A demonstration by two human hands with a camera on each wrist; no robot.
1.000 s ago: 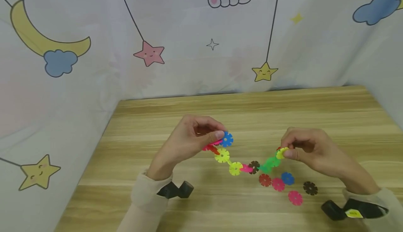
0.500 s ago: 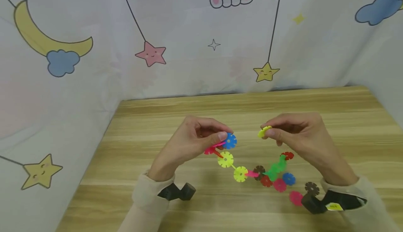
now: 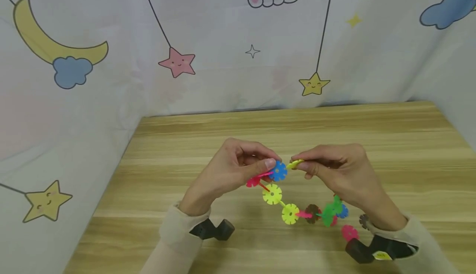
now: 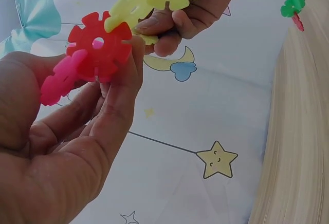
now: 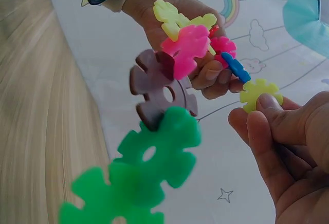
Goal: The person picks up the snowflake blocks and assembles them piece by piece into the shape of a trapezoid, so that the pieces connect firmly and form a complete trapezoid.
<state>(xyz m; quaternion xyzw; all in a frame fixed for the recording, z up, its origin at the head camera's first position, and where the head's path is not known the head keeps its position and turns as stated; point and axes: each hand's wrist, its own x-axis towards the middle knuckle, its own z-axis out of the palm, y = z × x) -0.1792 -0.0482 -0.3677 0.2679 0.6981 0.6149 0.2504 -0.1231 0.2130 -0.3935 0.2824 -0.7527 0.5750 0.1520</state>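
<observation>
My left hand [image 3: 230, 172] pinches a blue notched plastic building disc [image 3: 278, 170] at one end of a linked chain. From there the chain sags through pink, red [image 4: 98, 44], yellow [image 3: 272, 194], brown [image 5: 154, 85] and green discs [image 3: 330, 213]. Between thumb and fingers, my right hand [image 3: 342, 170] pinches a separate yellow disc [image 5: 261, 94]. Its edge meets the blue disc's edge in the right wrist view; I cannot tell whether their slots are engaged. The chain's far red end is mostly hidden behind my right hand in the head view.
On the wooden table [image 3: 178, 137] lie loose discs, among them a pink disc [image 3: 350, 232], a blue disc [image 3: 343, 211] and a partly covered dark brown disc [image 3: 363, 221]. A printed white curtain [image 3: 215, 84] stands behind the table.
My right hand has moved left from the chain's green and red end, carrying the yellow disc to the blue disc. My left hand and the chain have shifted slightly right.
</observation>
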